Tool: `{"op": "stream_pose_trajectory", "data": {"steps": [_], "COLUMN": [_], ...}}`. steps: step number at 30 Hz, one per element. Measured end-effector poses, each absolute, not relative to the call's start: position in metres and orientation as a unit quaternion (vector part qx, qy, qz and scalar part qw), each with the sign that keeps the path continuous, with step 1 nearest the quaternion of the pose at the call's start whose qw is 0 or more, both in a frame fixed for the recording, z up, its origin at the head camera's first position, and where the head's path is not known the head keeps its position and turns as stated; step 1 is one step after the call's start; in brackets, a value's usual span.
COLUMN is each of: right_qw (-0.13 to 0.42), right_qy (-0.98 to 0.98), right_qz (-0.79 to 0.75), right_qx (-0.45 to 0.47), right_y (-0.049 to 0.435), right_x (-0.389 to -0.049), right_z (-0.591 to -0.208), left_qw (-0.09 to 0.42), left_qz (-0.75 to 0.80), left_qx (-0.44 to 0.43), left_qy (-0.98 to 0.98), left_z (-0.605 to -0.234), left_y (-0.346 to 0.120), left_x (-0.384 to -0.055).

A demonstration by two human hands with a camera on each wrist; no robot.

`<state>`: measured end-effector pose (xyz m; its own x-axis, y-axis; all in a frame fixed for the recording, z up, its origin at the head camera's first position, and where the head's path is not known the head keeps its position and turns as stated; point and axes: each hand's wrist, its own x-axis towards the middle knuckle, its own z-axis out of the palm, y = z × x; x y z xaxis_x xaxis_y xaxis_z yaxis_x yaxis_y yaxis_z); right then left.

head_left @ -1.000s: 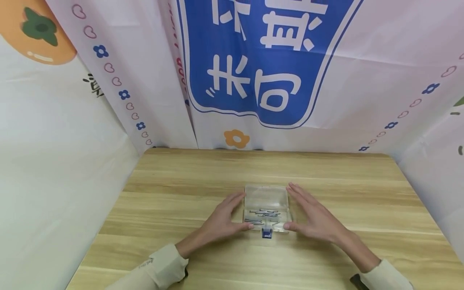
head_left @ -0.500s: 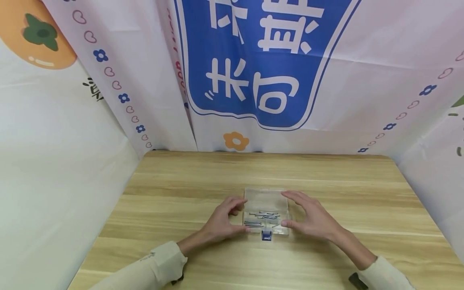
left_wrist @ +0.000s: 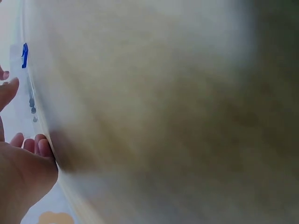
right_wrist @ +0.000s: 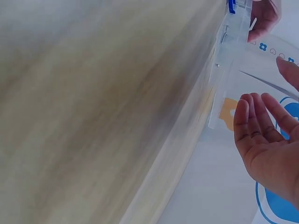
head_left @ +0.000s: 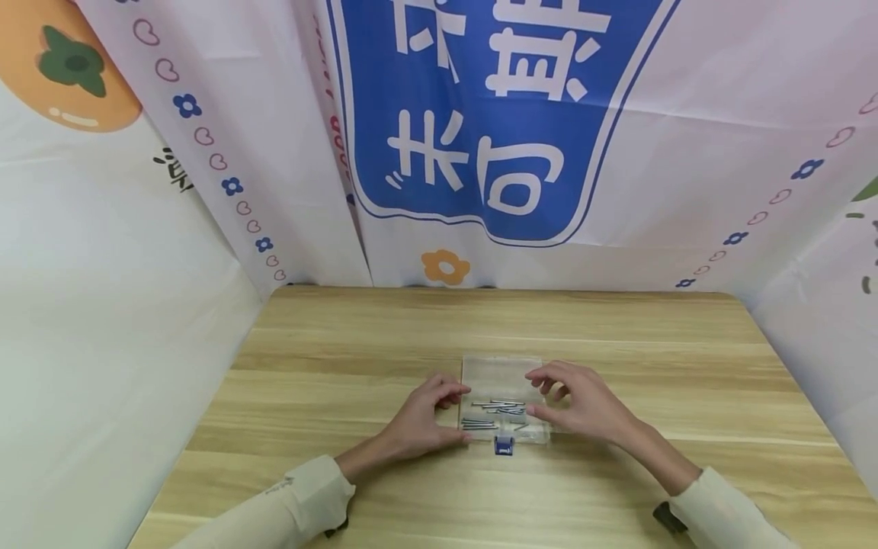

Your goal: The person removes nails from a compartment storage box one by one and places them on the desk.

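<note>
A clear plastic box [head_left: 504, 441] stands on the wooden table, its transparent lid [head_left: 497, 375] folded back and its blue latch [head_left: 504, 446] facing the person. Several thin silvery nails or screws [head_left: 479, 424] lie inside in separate compartments; their exact kind is too small to tell. My left hand [head_left: 421, 419] is at the box's left side, thumb by the front corner and index finger by the lid edge, the other fingers loosely bent. Over the right part of the box is my right hand [head_left: 583, 400], thumb and fingers apart; in the right wrist view nothing shows between its fingers [right_wrist: 257, 116].
The wooden table [head_left: 329, 328] extends around the box. White printed cloth [head_left: 302, 152] hangs behind it and along both sides. Dark straps [head_left: 668, 517] show at the sleeve cuffs [head_left: 318, 488].
My right hand has moved left from the box's right side to over its contents, its fingers bending. My left index finger has come down along the lid edge. The box has hardly moved.
</note>
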<state>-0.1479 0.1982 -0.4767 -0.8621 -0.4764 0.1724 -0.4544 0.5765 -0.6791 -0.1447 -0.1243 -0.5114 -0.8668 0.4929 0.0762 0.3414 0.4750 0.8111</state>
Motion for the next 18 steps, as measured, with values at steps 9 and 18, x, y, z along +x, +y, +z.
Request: {"op": "stream_pose_trajectory", "data": {"steps": [9, 18], "right_qw": [0.031, 0.039], "right_qy": [0.881, 0.874], "right_qz": [-0.388, -0.381], "right_qx": [-0.270, -0.298], "right_y": [0.198, 0.196], "right_x": [-0.156, -0.162], "right_z": [-0.481, -0.483], "left_qw": [0.089, 0.087], "left_qz": [0.432, 0.426], "left_qx": [0.246, 0.246], "left_qy": [0.863, 0.866], "left_z": [-0.508, -0.508], "left_y": [-0.123, -0.123], "left_x": [-0.146, -0.147]}}
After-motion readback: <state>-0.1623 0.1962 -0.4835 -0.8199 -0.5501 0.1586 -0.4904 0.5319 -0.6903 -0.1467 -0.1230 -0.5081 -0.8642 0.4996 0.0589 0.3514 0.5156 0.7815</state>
